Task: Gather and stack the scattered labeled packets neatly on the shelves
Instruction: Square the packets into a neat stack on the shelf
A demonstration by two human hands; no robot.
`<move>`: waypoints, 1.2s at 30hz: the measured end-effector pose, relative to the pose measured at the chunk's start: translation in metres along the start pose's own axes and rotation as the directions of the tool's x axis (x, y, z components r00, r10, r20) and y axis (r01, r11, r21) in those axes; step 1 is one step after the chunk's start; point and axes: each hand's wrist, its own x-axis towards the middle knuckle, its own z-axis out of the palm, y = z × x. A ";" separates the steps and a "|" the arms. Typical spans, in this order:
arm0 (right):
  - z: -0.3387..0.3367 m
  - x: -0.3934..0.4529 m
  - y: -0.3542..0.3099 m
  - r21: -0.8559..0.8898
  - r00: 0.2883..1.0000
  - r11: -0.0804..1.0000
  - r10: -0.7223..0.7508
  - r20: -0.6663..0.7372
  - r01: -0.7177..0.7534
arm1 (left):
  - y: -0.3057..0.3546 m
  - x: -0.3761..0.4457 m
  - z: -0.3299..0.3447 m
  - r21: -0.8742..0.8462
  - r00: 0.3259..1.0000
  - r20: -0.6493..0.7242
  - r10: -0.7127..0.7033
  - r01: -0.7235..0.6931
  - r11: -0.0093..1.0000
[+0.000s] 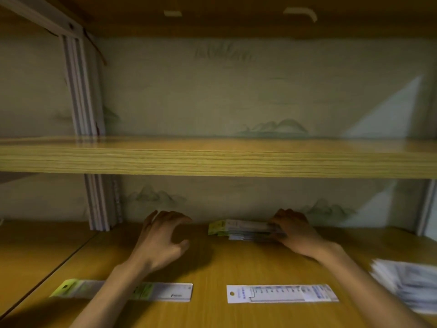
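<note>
At back of lower shelf [236,268], packet stack [243,229] against wall; right hand [293,229] grip closed on its right end. Left hand [160,237] off it, fingers spread, holding nothing. Nearer: green-ended packet [165,291], white packet [281,293] with printed digits, blurred pile [409,284] at right.

Both forearms bare, reaching forward and slightly inward. Left hand [163,237] hovered palm down, fingers spread and loosely curved, thumb out toward other hand, holding nothing. Right hand [293,230] lay well apart to its right, palm down, fingertips curled on end of packet stack [243,229], wrist angled inward.
</note>
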 end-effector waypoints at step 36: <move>-0.036 -0.012 -0.097 0.212 0.952 0.967 -0.073 -0.296 0.140 | 0.009 -0.010 0.012 0.029 0.963 -0.187 0.196 -0.194 0.981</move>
